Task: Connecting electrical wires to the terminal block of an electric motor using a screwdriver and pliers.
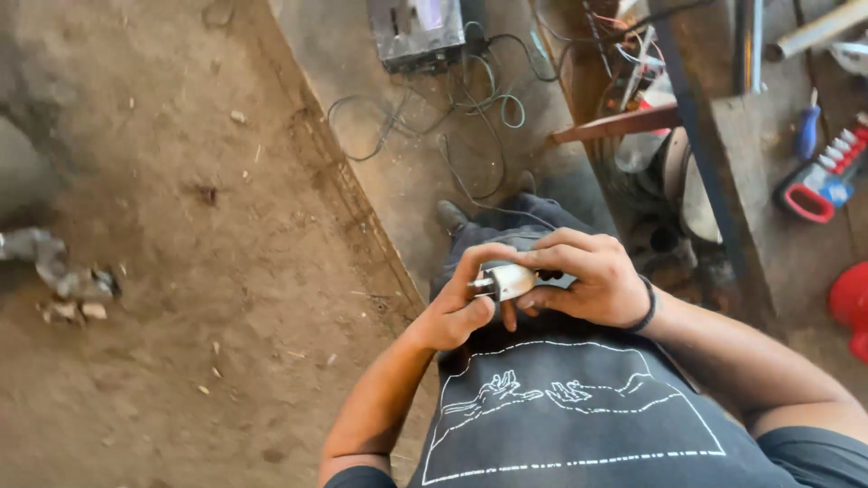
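Both my hands meet in front of my chest around a small white electrical plug [506, 281] with metal pins pointing left. My left hand [461, 303] cups the plug from below and the left, its fingers curled over the pin end. My right hand [583, 276], with a black band on the wrist, covers the plug's right end from above, fingers pressed on its body. I look down over my dark printed shirt and my legs to a dirt floor.
A grey metal box [416, 32] with tangled wires [470, 99] lies on the concrete strip ahead. At the right stands a workbench [768, 181] with a blue screwdriver [807, 126], a red-handled tool set [827, 176] and a red object [850, 303]. Metal scrap [54, 271] lies far left.
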